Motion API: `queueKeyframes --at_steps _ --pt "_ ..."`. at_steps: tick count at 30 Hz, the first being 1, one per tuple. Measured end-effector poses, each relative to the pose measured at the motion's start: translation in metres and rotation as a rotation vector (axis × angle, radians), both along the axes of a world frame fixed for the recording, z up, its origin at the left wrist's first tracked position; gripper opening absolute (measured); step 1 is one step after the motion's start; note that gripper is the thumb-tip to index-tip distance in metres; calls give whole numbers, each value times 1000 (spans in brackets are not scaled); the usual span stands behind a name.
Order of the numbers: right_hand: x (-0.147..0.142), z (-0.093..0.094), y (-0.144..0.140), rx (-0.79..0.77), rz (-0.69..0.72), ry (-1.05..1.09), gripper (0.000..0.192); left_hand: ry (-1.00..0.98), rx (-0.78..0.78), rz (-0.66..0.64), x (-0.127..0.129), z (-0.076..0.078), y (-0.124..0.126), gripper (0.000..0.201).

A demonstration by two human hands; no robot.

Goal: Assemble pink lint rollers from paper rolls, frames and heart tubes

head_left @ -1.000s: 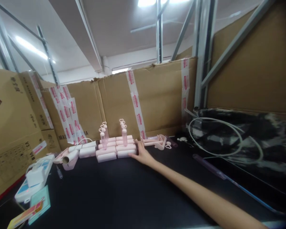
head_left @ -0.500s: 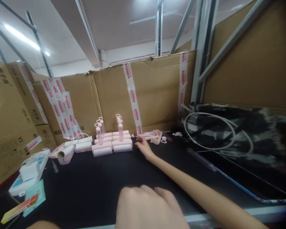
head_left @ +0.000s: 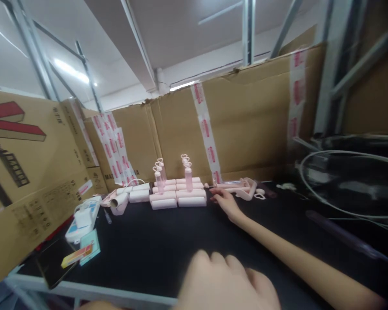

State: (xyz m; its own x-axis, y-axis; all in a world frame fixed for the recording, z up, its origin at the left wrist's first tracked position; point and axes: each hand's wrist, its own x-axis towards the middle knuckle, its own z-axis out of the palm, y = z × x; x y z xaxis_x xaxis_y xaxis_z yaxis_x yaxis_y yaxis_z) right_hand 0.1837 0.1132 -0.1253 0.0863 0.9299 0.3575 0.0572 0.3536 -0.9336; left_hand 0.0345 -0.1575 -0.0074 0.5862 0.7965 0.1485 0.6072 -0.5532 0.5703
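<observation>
My left hand (head_left: 228, 282) is in a fist close to the camera, its back turned up and somewhat blurred. Whatever its fingers may hold is hidden. My right hand (head_left: 226, 203) reaches far across the black surface with fingers stretched and apart. Its fingertips are by the near end of a long pink piece with a bent frame (head_left: 247, 189); contact is hard to tell. Just left of them stand rows of pink-and-white blocks (head_left: 191, 198). Translucent pink tubes with heart-shaped tops (head_left: 188, 178) stand upright on the blocks.
White rolls (head_left: 139, 192) lie left of the blocks. A white power strip (head_left: 84, 217), a teal box (head_left: 90, 246), a yellow-orange packet (head_left: 76, 256) and a dark phone (head_left: 53, 263) lie at left. Cardboard (head_left: 255, 120) walls the back; a looped white cable (head_left: 326, 200) lies right.
The view has turned left, so everything sits further right in the picture, and the phone and table edge at left now show. Both hands keep nearly the same pose.
</observation>
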Motion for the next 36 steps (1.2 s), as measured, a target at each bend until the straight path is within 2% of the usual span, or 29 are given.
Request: queueKeyframes --at_steps 1,3,5,7,9,11,14,18,24,32,36 --pt "-1 0 3 -4 -6 10 13 189 106 10 -12 8 10 40" --pt "-2 -2 8 -6 -8 27 18 412 283 93 -47 23 42 34" --pt "-2 -3 11 -10 -10 38 22 497 343 303 -89 33 85 28" --pt "-2 -5 12 -14 -13 41 24 535 351 443 -132 35 133 40" --pt "-3 -6 13 -19 -13 33 25 576 322 530 -168 30 176 69" --pt "-3 -6 12 -22 -11 20 26 606 267 563 -196 19 208 89" --pt "-2 -6 10 -17 -15 4 26 635 191 590 -221 1 238 91" --pt "0 -6 8 3 -35 10 25 690 118 620 -237 -14 263 93" --pt "0 -9 11 10 -57 48 25 789 45 644 -249 -20 290 107" --pt "-1 -11 13 0 -41 49 26 796 1 680 -249 -32 297 119" --pt "-1 -12 13 6 -42 38 26 724 29 678 -246 -39 292 112"
